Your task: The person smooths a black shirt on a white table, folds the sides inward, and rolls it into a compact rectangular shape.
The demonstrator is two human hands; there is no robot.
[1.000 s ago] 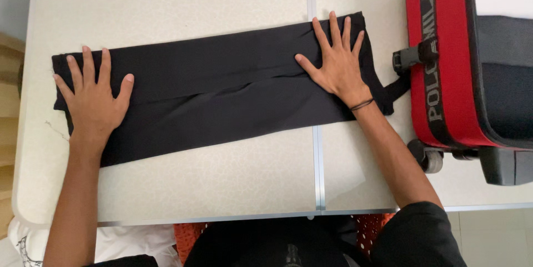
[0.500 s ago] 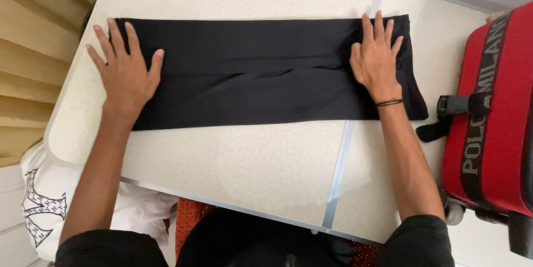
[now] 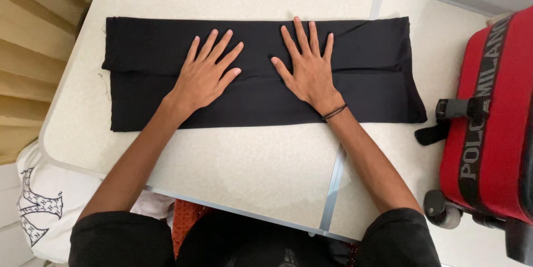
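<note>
The left hand [image 3: 202, 78] and the right hand [image 3: 308, 70] are laid flat and open, fingers spread, near the middle of a folded black garment [image 3: 139, 67] lying lengthwise on the pale surface [image 3: 250, 161]; nothing is gripped. The step is judged to be smoothing; an end would have to be gripped for any further fold. A red suitcase [image 3: 494, 106] stands at the right.

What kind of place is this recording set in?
Probably a room at home or a lodging room, not a workshop. A folded black garment lies on a pale table under both flat hands, a red suitcase stands beside it, and a curtain hangs at the left.
</note>
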